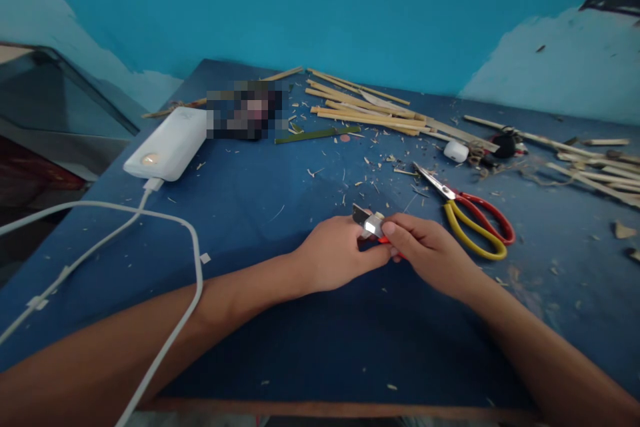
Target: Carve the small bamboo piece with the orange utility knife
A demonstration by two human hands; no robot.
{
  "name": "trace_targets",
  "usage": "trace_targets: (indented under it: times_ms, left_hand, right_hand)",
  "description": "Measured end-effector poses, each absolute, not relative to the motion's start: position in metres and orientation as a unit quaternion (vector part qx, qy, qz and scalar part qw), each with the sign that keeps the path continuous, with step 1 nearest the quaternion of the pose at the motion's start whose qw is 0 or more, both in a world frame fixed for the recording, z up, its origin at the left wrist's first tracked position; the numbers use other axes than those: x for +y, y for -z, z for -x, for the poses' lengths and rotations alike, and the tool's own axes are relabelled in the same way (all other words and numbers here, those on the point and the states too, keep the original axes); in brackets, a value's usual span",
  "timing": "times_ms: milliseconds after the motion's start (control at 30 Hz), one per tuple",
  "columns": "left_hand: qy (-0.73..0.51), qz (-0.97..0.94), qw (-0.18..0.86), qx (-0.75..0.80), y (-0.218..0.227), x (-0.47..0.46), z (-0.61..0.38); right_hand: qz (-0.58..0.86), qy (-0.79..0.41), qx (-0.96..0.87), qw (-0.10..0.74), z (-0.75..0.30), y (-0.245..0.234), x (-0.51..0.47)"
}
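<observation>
Both hands meet at the middle of the blue table [280, 320]. My right hand [433, 253] is closed round a small utility knife [369, 222] with a red body and a short metal blade that sticks out to the upper left. My left hand [336, 255] is closed too, its fingertips pinching the knife near the metal blade holder. Just right of my right hand lie scissors [470, 213] with one red and one yellow handle, blades pointing up-left.
A white power bank [169, 144] with a white cable [165, 220] sits at the left, the cable crossing my left forearm. Split bamboo strips [370, 110] lie at the back, more strips [595, 177] at the right. A green strip [317, 135], a small white object [455, 151] and shavings are scattered about.
</observation>
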State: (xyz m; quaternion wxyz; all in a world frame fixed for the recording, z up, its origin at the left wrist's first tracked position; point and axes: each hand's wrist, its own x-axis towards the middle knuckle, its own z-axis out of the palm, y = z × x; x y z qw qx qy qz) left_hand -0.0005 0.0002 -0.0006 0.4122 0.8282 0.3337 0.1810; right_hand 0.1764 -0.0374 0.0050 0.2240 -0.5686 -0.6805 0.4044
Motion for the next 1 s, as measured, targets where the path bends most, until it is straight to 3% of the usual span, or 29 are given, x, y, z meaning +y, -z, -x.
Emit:
trace_targets:
  times_ms: [1000]
  left_hand:
    - [-0.184,-0.832,0.401,0.337,0.001,-0.0003,0.0]
  right_hand:
    - [0.565,-0.404,-0.682,0.23,-0.1751,-0.0064,-0.0377]
